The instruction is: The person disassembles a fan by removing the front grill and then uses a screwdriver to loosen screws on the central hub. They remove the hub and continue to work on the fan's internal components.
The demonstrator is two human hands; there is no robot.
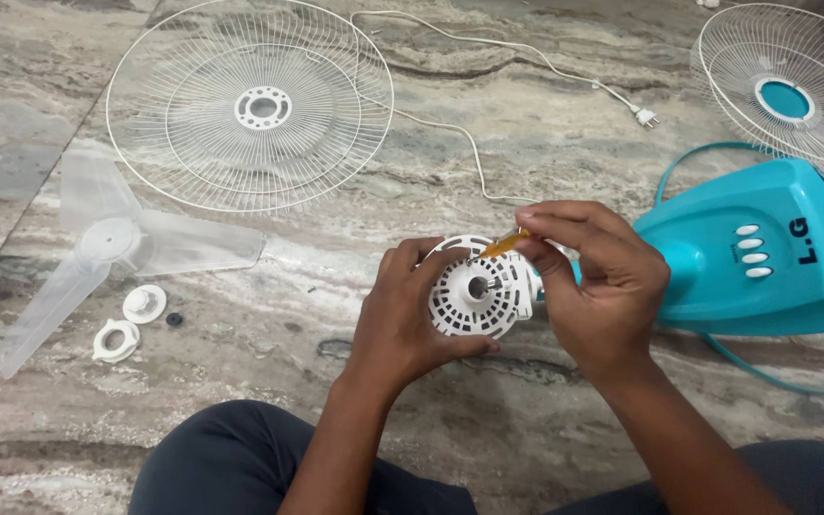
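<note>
Gripping one motor housing (477, 291), one screwdriver (505, 245)

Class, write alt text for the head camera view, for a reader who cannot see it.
A left hand steadies a white fan motor housing while the right hand works a yellow-handled screwdriver at it. On the marble floor lie a wire guard, a clear blade and a turquoise fan base.

A round white wire fan guard (250, 105) lies on the marbled stone floor (488, 420) at 11 o'clock. A clear three-blade fan propeller (112, 243) sits at 9 o'clock, two white plastic caps (131, 324) just below it. A second white guard (789, 86) lies at 2 o'clock, a white power cord (488, 57) at 12.
</note>
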